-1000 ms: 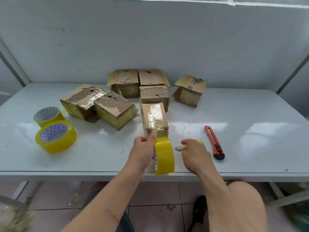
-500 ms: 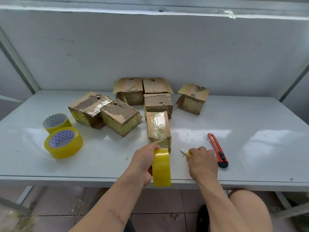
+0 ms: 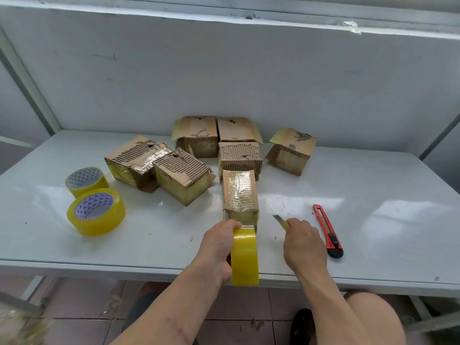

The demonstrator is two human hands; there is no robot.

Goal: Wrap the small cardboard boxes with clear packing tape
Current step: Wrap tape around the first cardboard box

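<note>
Left hand [image 3: 219, 247] grips tape roll [image 3: 244, 257], strip taut to wrapped box [image 3: 240, 195] mid-worktop [image 3: 373, 220]. Right hand [image 3: 302, 241] holds small cutter [image 3: 280, 220]. Advice: keep tension, cut close to box.

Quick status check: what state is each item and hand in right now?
Near box: taped, strip still joined to roll.
Held roll: on edge, left hand grips it.
Yellow cutter: blade out, right hand grips it.
Red cutter: lying untouched.

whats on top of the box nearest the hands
Shiny clear tape covers the top of the nearest box and runs down to the roll in the left hand. Cardboard underneath shows through; contents hidden.
</note>
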